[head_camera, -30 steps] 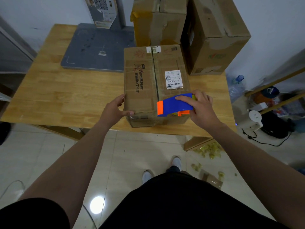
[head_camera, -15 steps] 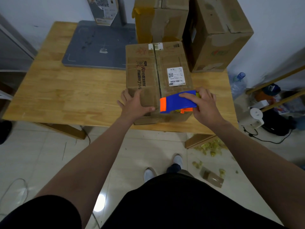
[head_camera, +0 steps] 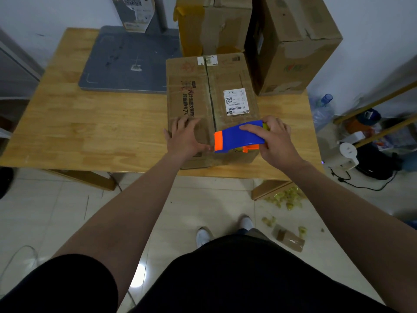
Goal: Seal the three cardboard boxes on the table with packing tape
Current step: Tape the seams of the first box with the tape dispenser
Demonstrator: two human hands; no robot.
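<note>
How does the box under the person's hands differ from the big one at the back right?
The near box is lower, the back-right box taller. The near box carries a white label on top; the back-right box shows torn patches on its side. The left hand presses flat on the near box and the right hand holds a tape dispenser over it; nobody touches the back-right box. Both are brown cardboard on the table.

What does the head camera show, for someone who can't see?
A person's right hand holds a blue tape dispenser on a cardboard box while the left hand presses its top. A yellow-taped box and a bigger box stand behind.
</note>
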